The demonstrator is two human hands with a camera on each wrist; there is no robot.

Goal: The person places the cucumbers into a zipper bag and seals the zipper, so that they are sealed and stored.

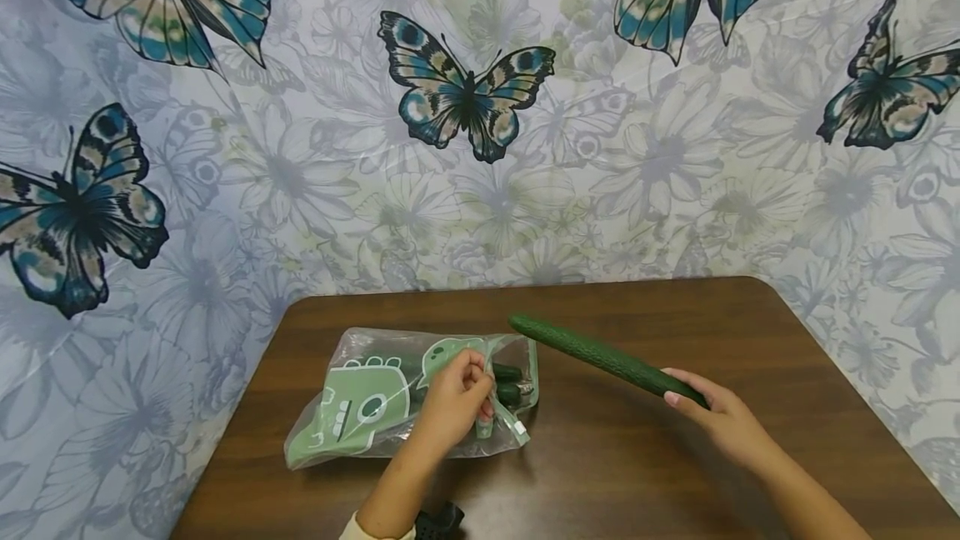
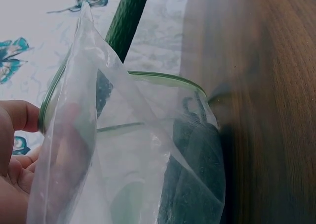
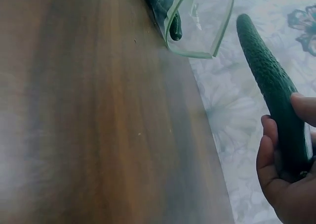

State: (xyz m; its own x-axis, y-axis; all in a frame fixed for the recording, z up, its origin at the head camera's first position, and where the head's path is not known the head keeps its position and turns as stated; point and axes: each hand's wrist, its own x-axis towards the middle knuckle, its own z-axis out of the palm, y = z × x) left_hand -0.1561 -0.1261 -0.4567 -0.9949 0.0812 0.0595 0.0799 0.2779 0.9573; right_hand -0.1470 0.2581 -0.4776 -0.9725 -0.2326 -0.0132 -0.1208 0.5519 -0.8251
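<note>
A long green cucumber [image 1: 600, 357] is gripped near its right end by my right hand [image 1: 716, 415]. Its far tip points left, close to the mouth of a clear zip bag [image 1: 442, 423] with green cartoon print. My left hand [image 1: 457, 398] pinches the bag's upper edge, and the mouth stands open in the left wrist view. Inside the bag lie other cucumbers [image 1: 510, 392], partly hidden by the print. In the right wrist view, the thumb and fingers wrap around the held cucumber [image 3: 271, 85], and the bag's green rim [image 3: 192, 55] shows beyond it.
The bag lies on a dark brown wooden table [image 1: 600, 473]. A white zip slider [image 1: 519, 427] sits at the bag's front corner. Behind the table hangs a cloth [image 1: 480, 215] printed with butterflies and flowers. A black object [image 1: 440, 521] shows beside the left wrist.
</note>
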